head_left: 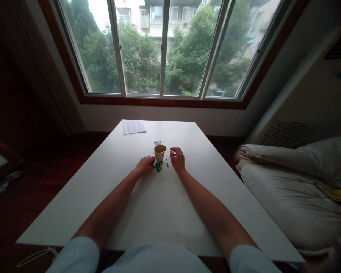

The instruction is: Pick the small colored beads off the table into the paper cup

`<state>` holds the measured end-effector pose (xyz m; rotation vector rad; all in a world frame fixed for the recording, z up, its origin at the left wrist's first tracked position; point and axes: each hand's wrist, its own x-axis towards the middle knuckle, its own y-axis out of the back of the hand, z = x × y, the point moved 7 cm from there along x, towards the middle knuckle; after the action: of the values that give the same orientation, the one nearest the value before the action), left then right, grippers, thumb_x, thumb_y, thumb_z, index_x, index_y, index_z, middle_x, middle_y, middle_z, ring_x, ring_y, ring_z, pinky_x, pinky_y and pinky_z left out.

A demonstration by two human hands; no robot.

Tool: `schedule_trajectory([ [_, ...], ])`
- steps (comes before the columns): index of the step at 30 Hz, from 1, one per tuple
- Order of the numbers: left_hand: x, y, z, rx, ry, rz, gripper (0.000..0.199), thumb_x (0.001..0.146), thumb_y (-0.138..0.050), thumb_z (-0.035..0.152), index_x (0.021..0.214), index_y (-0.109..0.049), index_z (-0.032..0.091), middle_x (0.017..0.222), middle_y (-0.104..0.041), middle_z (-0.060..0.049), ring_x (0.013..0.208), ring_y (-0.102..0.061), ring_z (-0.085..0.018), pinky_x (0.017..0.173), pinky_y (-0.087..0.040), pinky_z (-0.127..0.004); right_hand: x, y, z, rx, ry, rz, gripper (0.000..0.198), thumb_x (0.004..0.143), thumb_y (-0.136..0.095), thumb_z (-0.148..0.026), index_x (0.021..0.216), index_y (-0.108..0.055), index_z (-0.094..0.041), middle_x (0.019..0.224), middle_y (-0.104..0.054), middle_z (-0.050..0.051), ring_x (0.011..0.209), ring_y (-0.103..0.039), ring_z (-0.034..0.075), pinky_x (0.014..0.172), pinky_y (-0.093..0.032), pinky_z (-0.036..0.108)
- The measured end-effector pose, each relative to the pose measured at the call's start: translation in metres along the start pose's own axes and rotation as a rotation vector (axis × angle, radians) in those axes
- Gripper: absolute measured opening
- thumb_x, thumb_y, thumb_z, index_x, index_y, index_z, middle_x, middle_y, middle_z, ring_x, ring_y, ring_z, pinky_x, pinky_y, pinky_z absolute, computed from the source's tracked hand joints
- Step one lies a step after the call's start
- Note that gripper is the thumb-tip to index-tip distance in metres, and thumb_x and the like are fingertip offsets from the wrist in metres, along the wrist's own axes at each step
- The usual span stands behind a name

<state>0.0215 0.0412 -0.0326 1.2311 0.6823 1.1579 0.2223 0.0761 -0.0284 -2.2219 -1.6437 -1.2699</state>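
Hands (145, 165) (177, 158) apart, grip unclear — beige cup (160, 152) between, coloured pieces (158, 167) in front, papers (134, 127) farther off.

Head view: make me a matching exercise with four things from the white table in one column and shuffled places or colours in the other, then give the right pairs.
Column 1
1. Cup
2. Papers
3. Cluster of small pieces
4. Right hand

Column 2
A. Mostly green and blue, on the near side of the cup
B. Just to the right of the cup
C. Tan, standing upright
D. White, at the far left corner of the table

Right pairs: 1-C, 2-D, 3-A, 4-B
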Motion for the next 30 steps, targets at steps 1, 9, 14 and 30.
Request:
schedule_trajectory([
  [1,0.0,0.0,0.002,-0.008,-0.008,0.008,0.01,0.079,-0.057,0.015,0.083,-0.063,0.021,0.088,-0.067,-0.004,0.08,-0.06,-0.018,0.067,-0.04,-0.027,0.001,0.0,0.008,-0.022,-0.042,-0.002,0.029,0.096,-0.044,-0.029,0.105,-0.068,-0.017,0.108,-0.067,0.011,0.098,-0.061,0.021,0.077,-0.054,0.032],
  [9,-0.005,-0.003,0.004,-0.155,0.006,0.129,0.014,0.079,-0.056,0.014,0.088,-0.065,0.019,0.084,-0.066,-0.002,0.075,-0.057,-0.014,0.068,-0.043,-0.026,-0.007,-0.027,0.031,-0.315,-0.117,-0.298,0.017,0.09,-0.058,-0.025,0.091,-0.074,-0.021,0.091,-0.07,0.005,0.09,-0.06,0.018,0.084,-0.045,0.029],
  [14,-0.006,-0.002,0.0,-0.278,0.0,0.206,0.023,0.082,-0.052,0.008,0.091,-0.07,0.018,0.097,-0.068,-0.006,0.081,-0.06,-0.014,0.076,-0.048,-0.027,-0.011,-0.032,0.023,-0.366,-0.048,-0.32,0.017,0.092,-0.058,-0.025,0.089,-0.074,-0.021,0.09,-0.069,0.006,0.092,-0.058,0.019,0.085,-0.043,0.029],
  [30,-0.012,0.017,0.002,-0.372,-0.037,0.474,0.026,0.093,-0.049,0.012,0.106,-0.069,0.021,0.111,-0.066,-0.006,0.096,-0.064,-0.015,0.088,-0.052,-0.028,-0.012,-0.034,0.024,-0.392,-0.028,-0.332,0.015,0.092,-0.06,-0.025,0.089,-0.075,-0.022,0.092,-0.069,0.006,0.092,-0.058,0.02,0.086,-0.043,0.03],
])
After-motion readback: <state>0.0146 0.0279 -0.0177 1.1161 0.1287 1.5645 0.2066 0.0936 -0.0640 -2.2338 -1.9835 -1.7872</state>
